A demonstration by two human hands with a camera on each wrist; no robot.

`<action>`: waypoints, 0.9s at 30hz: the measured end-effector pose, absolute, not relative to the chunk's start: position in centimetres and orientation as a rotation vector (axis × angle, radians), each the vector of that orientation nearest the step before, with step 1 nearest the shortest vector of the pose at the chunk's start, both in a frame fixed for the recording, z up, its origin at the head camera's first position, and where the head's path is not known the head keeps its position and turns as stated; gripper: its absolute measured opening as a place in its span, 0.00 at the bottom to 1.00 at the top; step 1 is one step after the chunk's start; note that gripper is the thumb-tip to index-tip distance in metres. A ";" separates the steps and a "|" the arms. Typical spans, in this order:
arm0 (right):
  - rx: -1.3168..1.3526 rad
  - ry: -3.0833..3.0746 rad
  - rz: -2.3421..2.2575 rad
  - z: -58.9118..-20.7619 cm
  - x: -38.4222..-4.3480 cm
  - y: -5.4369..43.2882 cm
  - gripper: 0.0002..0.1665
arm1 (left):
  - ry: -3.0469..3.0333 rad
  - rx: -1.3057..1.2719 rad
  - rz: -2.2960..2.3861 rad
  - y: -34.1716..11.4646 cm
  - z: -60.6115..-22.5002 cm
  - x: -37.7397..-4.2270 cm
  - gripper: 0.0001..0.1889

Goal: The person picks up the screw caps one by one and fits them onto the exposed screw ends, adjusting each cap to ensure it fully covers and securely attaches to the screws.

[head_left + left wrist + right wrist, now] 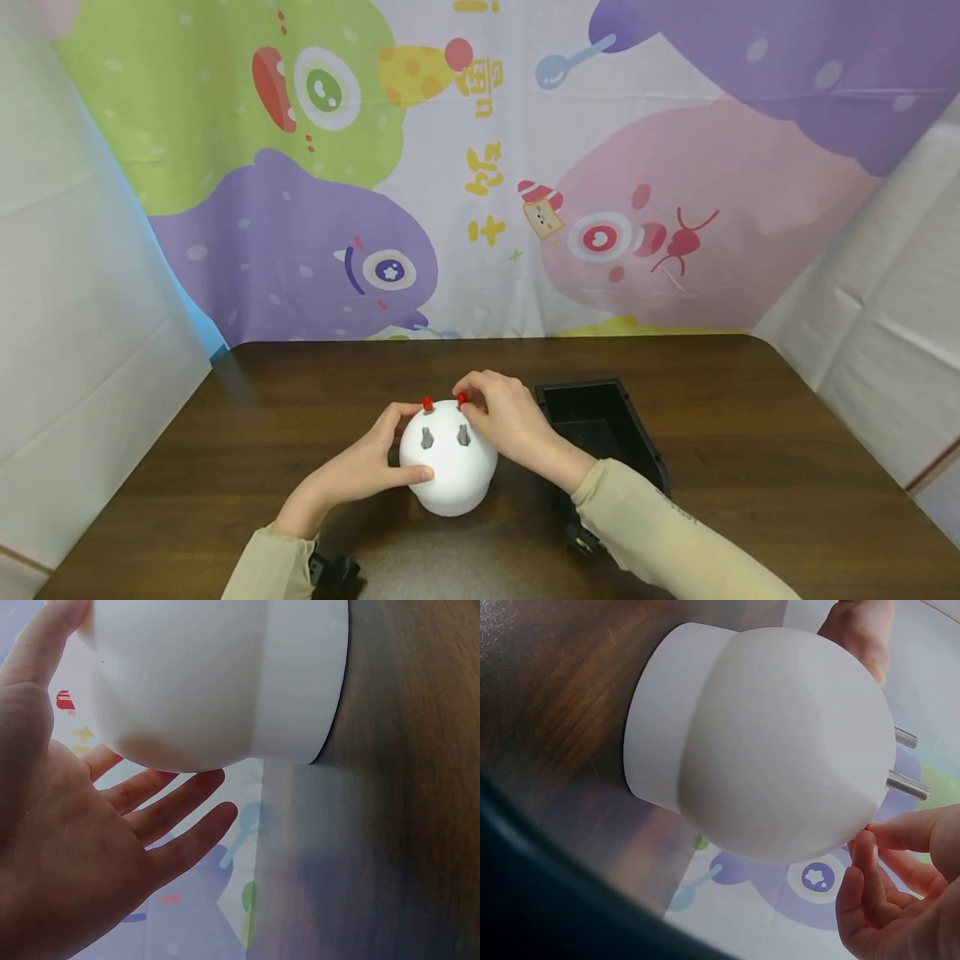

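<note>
A white rounded dome on a short round base [448, 483] stands on the table. Two bare threaded metal studs [427, 438] stick out of its near upper side. Behind them are two red caps, the left one [427, 404] standing free of any fingers. My right hand [513, 417] pinches the right red cap [462, 399] between thumb and fingertips; in the right wrist view the fingers hide it. Around the dome's left side, my left hand [356, 467] holds it, thumb across the front and index finger at the back. The left wrist view shows its other fingers spread along the dome.
Right of the dome lies a black tray [577, 384], partly covered by my right forearm; its contents are hard to make out. The brown wooden table [315, 383] ends at a cartoon-printed curtain [487, 275]. White cloth [90, 292] hangs at both sides.
</note>
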State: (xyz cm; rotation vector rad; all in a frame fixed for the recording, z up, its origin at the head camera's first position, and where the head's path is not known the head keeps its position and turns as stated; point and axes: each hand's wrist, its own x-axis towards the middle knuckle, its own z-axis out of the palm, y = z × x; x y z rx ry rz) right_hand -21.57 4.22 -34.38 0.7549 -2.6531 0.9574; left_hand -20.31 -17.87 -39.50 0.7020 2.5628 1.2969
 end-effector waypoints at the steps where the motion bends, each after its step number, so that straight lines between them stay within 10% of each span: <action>1: 0.758 -2.650 0.957 -34.4 -21.6 4.2 0.08 | 2.563 0.703 1.298 -17.9 -39.5 -20.3 0.40; 27: 0.661 -2.673 0.933 -33.2 -21.6 6.5 0.08 | 2.548 0.681 1.309 -17.8 -39.5 -20.4 0.40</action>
